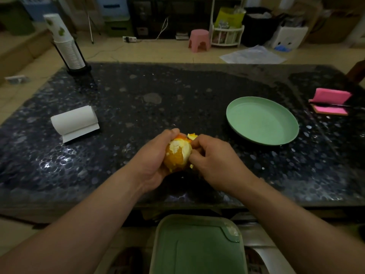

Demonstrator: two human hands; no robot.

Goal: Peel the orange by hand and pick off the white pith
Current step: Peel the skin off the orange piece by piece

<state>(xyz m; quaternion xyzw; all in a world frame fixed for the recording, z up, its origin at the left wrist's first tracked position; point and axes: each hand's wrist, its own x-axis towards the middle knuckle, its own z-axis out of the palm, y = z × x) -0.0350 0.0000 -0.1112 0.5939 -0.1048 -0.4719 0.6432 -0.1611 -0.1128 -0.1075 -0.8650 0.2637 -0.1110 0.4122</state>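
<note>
one orange (178,155), partly peeled, sits between two hands just above the near part of a dark speckled table (138,107) — white pith shows on its upper side, orange flesh lower down. the left hand (152,161) cups it from the left, fingers curled round the far side and thumb near the top. the right hand (215,161) is against the orange's right side, fingers curled, pinching one strip of peel (192,136) that sticks up past the fingertips; the far side of the fruit is hidden by the fingers. on the table: one green plate (262,120) to the right, one roll of white paper (76,121) to the left, one stack of cups (66,44) at the far left corner, a pink pad (329,101) at the right edge. one green bin (197,248) stands below the table edge — cut off at the bottom.
</note>
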